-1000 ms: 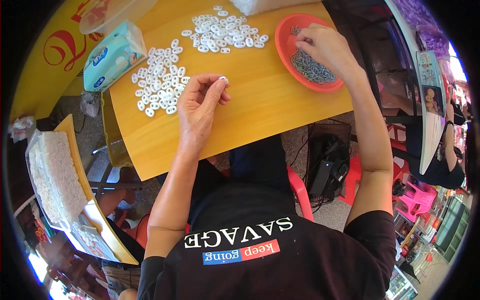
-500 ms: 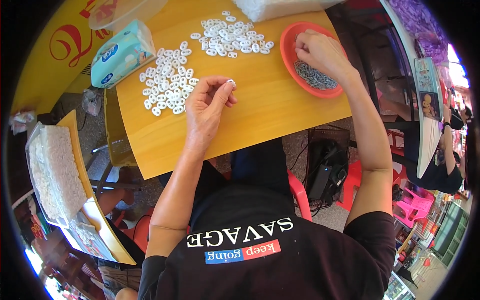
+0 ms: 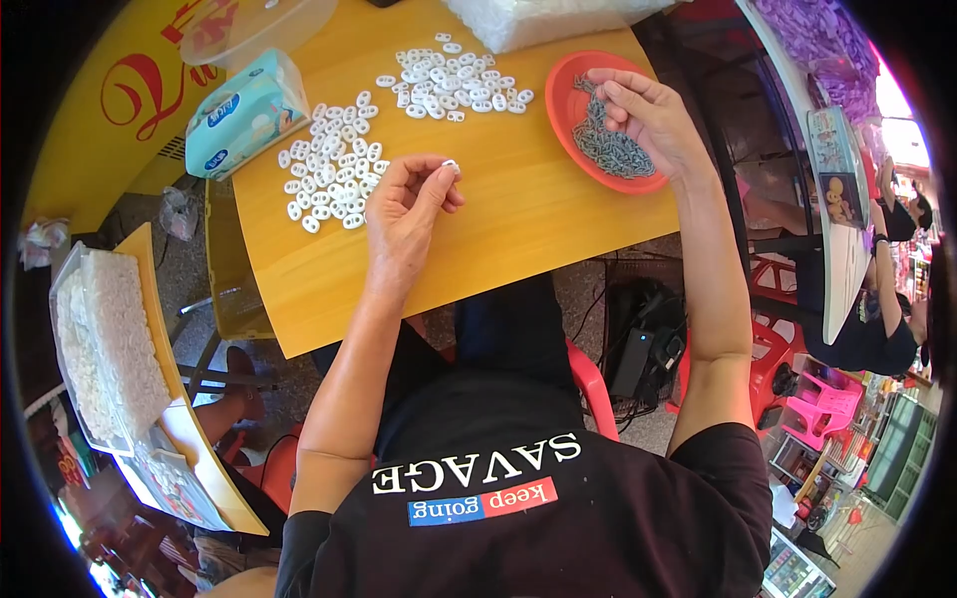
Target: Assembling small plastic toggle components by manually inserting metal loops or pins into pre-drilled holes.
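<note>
My left hand (image 3: 404, 204) is closed in a pinch above the table, with a small white two-holed oval piece (image 3: 451, 166) between thumb and fingertips. Beside it spreads a pile of the same white oval pieces (image 3: 334, 169), and a second pile (image 3: 459, 82) lies farther back. My right hand (image 3: 648, 115) is raised over the right side of an orange-red bowl (image 3: 561, 130), its thumb and index finger brought together. What they hold, if anything, is too small to make out. A heap of small grey metal pieces (image 3: 610, 148), chain-like in look, lies in the bowl.
A teal tissue pack (image 3: 244, 115) stands at the table's left edge, near a clear plastic tub (image 3: 264, 30). A bag of white material (image 3: 548, 20) sits at the back. Left of the table is a clear box of white pieces (image 3: 110, 339). Another person (image 3: 877, 309) is at far right.
My right hand has lifted out of the bowl's heap and come slightly toward me, uncovering more of the metal pieces. My left hand stays nearly still, holding the white piece.
</note>
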Demonstrator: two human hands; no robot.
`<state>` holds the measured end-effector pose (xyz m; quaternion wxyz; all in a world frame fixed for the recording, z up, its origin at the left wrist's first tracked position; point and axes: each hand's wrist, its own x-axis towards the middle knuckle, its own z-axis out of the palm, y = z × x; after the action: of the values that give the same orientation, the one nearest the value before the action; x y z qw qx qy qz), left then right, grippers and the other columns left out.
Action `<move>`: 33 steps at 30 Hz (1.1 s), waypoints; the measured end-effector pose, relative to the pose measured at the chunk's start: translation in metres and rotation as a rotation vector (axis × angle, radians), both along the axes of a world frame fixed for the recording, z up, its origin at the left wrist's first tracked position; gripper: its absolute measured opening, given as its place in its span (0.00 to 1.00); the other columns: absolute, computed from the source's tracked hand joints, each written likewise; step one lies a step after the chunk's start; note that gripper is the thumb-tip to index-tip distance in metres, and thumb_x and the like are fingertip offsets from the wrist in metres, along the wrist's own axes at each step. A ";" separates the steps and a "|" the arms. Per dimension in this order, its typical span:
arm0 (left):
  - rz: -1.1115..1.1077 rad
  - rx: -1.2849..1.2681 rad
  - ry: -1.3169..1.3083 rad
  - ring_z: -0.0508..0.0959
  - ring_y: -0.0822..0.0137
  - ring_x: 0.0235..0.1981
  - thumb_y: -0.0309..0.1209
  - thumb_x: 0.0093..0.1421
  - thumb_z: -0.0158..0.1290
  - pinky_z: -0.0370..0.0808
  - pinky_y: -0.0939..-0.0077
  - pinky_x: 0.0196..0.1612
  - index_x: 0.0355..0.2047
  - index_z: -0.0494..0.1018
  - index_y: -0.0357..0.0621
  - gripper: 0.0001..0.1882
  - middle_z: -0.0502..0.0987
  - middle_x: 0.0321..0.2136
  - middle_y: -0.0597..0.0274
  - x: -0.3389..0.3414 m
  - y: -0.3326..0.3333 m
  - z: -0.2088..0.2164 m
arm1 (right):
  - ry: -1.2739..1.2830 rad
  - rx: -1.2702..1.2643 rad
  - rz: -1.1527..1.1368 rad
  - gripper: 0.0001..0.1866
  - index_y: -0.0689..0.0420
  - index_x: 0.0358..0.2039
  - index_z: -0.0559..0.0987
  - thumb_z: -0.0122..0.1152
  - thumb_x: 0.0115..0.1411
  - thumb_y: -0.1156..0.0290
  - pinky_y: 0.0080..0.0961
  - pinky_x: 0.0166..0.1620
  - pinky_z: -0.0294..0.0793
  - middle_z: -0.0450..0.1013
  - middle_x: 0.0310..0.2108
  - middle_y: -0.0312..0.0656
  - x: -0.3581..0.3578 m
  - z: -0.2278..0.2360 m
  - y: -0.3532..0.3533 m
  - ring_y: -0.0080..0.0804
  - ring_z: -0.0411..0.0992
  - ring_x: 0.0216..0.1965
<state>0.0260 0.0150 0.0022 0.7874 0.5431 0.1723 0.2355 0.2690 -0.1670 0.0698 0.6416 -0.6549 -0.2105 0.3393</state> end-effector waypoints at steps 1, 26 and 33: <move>0.002 0.000 -0.001 0.76 0.75 0.29 0.25 0.64 0.53 0.73 0.82 0.33 0.40 0.73 0.35 0.07 0.77 0.32 0.63 0.000 0.000 0.000 | 0.036 0.054 0.039 0.10 0.64 0.43 0.78 0.57 0.64 0.72 0.16 0.33 0.73 0.72 0.27 0.33 -0.003 -0.001 -0.001 0.15 0.68 0.26; 0.011 -0.240 -0.108 0.75 0.74 0.27 0.27 0.63 0.54 0.72 0.82 0.33 0.38 0.71 0.36 0.07 0.78 0.28 0.61 -0.002 0.005 0.004 | 0.143 0.273 -0.005 0.09 0.63 0.37 0.74 0.55 0.67 0.68 0.15 0.29 0.67 0.70 0.29 0.34 -0.139 -0.056 0.091 0.15 0.64 0.24; 0.019 -0.216 -0.082 0.75 0.74 0.27 0.27 0.64 0.54 0.72 0.82 0.33 0.38 0.72 0.36 0.07 0.77 0.28 0.61 -0.002 0.004 0.006 | -0.012 0.189 -0.027 0.11 0.63 0.37 0.74 0.55 0.67 0.66 0.13 0.28 0.66 0.70 0.27 0.32 -0.142 -0.050 0.090 0.14 0.64 0.24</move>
<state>0.0244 0.0193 0.0077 0.8453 0.4435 0.1694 0.2451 0.1266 -0.0770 0.0199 0.7036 -0.5964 -0.2367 0.3052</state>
